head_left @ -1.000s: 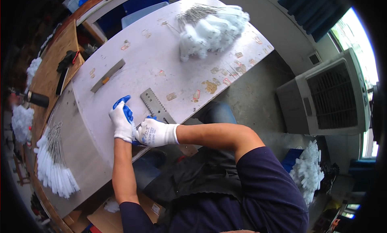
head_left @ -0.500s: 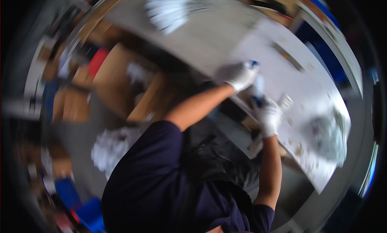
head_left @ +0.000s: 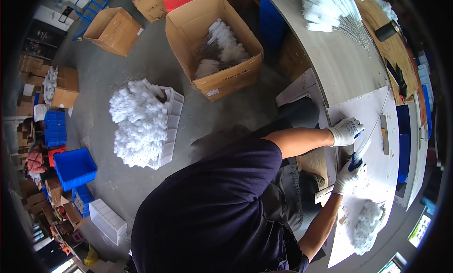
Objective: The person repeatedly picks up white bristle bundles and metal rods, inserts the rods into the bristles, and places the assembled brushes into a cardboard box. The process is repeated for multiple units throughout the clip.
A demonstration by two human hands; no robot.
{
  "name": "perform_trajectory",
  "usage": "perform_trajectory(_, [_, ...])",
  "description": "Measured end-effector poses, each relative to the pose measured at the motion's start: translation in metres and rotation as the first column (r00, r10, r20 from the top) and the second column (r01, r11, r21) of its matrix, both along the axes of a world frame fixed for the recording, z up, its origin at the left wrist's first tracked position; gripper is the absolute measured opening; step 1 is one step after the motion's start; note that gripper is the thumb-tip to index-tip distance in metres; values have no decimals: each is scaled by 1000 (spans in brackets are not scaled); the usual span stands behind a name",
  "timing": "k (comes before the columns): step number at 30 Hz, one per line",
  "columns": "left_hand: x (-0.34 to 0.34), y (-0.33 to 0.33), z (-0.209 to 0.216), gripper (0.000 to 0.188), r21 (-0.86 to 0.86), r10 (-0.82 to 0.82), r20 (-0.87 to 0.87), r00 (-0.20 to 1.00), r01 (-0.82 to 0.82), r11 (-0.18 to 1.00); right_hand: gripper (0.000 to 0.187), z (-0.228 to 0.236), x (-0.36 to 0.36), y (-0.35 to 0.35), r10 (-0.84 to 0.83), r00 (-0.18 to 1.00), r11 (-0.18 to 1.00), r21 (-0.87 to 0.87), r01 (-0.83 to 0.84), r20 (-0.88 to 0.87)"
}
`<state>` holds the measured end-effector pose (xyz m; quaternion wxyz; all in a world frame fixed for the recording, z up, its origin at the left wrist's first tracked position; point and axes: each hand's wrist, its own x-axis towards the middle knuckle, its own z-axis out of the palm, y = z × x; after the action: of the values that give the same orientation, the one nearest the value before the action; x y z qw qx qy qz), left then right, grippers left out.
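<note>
Both my hands wear white gloves with blue fingertips and are over the pale worktable on the right. My right hand is closed around the lower part of a white-bristled wire brush, whose thin wire stem runs up and away across the table. My left hand is beside the upper end of the bristles, its fingers curled together; what they pinch, if anything, is too small to tell. A pile of white brushes lies on the table nearer me, and a fanned bunch of brushes at its far end.
A flat bar lies beyond my hands. To the left, a cardboard box holds more brushes, and a white crate is heaped with them. Blue bins and another white crate stand on the floor. A black cylinder is on the far wooden bench.
The whole view has swung, so the table now appears farther right and the floor with boxes fills the left. The picture is sharper. Both hands stay close together by the brush.
</note>
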<state>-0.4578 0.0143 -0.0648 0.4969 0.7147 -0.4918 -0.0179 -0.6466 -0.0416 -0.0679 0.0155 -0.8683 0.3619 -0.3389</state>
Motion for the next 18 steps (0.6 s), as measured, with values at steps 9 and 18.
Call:
perform_trajectory(9, [18,2,12,21,-92,-119,-192,974,102,990,41,7,-85,114,-283,940,944,229,238,191])
perform_trajectory(18, [6,-21,-12,20,-165,-80,-15,997,77,983,13,12,-190,201,-374,866,818,558,139,333])
